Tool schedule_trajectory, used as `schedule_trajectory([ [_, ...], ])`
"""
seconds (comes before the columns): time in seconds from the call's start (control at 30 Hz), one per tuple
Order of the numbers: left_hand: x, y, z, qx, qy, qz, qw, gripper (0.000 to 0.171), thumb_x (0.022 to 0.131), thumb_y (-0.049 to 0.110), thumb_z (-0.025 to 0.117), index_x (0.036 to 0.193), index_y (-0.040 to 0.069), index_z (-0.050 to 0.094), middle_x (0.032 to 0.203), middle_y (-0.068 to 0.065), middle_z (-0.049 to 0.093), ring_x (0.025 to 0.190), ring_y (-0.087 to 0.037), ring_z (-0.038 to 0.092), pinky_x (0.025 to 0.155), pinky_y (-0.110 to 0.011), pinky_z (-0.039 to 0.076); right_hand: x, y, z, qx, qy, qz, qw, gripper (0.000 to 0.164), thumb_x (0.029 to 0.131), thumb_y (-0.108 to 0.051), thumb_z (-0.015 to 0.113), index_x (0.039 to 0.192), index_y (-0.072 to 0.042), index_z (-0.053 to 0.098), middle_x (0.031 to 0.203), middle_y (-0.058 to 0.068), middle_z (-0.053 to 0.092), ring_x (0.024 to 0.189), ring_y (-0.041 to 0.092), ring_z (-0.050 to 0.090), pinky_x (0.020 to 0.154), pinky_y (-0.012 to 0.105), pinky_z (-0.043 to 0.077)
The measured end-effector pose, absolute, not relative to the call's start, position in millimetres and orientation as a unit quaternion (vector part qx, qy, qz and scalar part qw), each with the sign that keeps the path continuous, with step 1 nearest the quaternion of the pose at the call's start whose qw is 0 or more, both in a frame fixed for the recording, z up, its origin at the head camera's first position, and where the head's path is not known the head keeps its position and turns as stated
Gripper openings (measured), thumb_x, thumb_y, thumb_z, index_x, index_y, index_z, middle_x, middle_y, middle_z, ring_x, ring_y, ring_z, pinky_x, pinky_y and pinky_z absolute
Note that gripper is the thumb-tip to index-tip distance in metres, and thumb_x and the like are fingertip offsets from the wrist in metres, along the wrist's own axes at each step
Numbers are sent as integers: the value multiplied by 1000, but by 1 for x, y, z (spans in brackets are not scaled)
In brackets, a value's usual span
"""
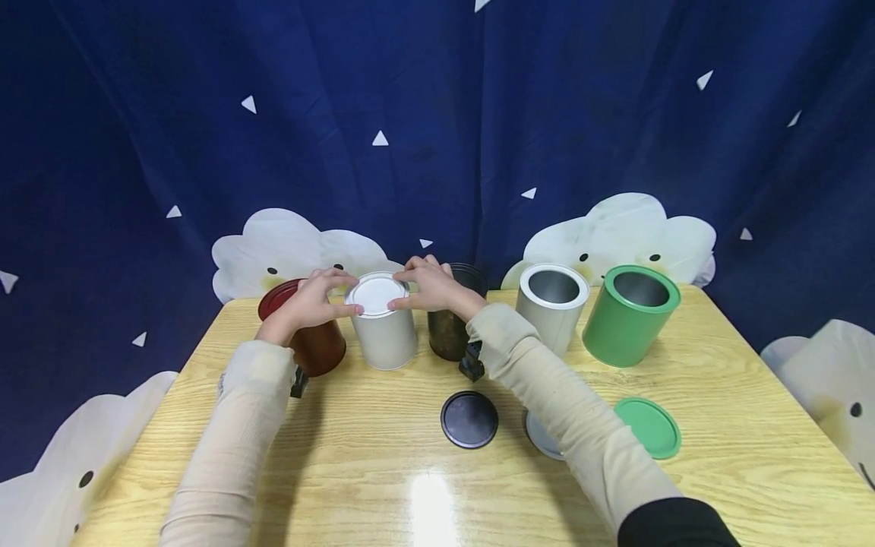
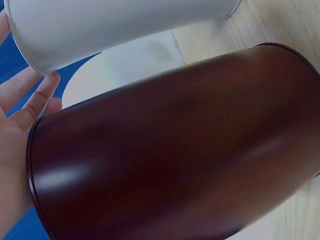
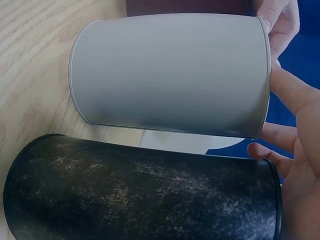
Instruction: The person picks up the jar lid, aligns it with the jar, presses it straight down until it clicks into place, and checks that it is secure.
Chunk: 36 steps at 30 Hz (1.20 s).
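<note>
A white can (image 1: 386, 342) stands upright with a white lid (image 1: 377, 295) over its top. My left hand (image 1: 316, 298) touches the lid's left edge, thumb toward the front and fingers farther back. On the opposite edge rests my right hand (image 1: 432, 286), its thumb also on the lid. Close under the left hand is a dark red can (image 2: 170, 145); its top is partly covered by that hand. Beside the white can on the right, a black speckled can (image 3: 140, 192) stands below my right hand.
Farther right stand a second white can (image 1: 552, 308), topless, and a topless green can (image 1: 627, 319). On the wooden table (image 1: 369, 479) lie a black lid (image 1: 469, 419), a grey-white lid (image 1: 543, 437) partly under the right forearm, and a green lid (image 1: 649, 428). A blue curtain (image 1: 424, 99) hangs behind.
</note>
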<state>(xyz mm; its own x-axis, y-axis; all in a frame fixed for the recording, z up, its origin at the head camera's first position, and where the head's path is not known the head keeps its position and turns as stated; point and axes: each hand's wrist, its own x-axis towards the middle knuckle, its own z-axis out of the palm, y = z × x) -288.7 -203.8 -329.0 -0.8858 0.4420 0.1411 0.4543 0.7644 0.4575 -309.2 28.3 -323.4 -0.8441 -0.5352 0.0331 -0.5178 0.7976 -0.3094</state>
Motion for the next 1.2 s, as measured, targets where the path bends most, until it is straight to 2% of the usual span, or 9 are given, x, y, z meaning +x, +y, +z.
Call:
schedule_trajectory([
  [0.23,-290,-205,-330,-235,-940,-248,10,54,77,27,72,120,-2,57,128,-22,46,119,-37,33,97,-56,18,-307,27,-322,-272,951,-147,16,64,77,-52,64,129,-17,53,122,6,48,106,22,36,84,41,28],
  [0.43,-289,-204,-332,-231,-934,-270,45,47,74,25,75,111,-2,63,122,-21,53,117,-35,38,98,-52,26,-303,29,-324,-265,949,-169,-31,58,74,-50,69,119,-15,62,115,7,52,103,22,38,80,39,31],
  [1.2,-285,-203,-333,-216,-936,-273,47,45,74,26,74,109,-2,64,122,-20,53,116,-35,40,96,-53,29,-301,26,-333,-249,953,-165,-58,54,73,-51,69,116,-18,64,111,4,54,100,21,39,78,38,32],
])
